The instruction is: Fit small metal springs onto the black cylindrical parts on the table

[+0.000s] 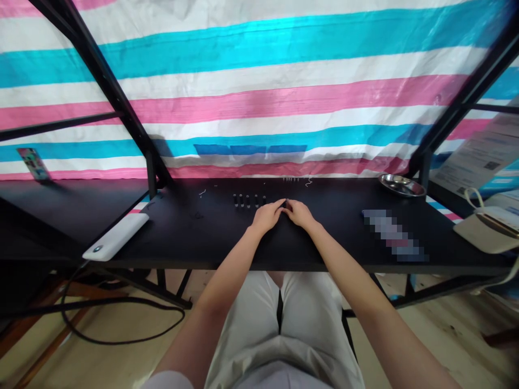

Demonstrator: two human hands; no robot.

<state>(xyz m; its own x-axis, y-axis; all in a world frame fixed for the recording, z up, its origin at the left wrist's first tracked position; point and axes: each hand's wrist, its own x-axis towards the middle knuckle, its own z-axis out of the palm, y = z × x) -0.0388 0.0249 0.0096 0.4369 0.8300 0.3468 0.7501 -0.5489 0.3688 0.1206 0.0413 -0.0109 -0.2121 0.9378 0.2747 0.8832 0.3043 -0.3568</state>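
My left hand and my right hand meet at the fingertips over the middle of the black table. A small dark piece shows between the fingertips, which are pinched around it; its kind is too small and too covered to tell. Just left of my left hand, several small dark cylinders with lighter ends stand in a row. Farther back, near the table's rear edge, is a row of small silvery pieces. Short bits of white thread lie close to them.
The black table has a white power bank with a cable on the left. At the right are a shiny metal dish, a blurred-out flat object and a beige bag. Black frame posts rise before a striped sheet.
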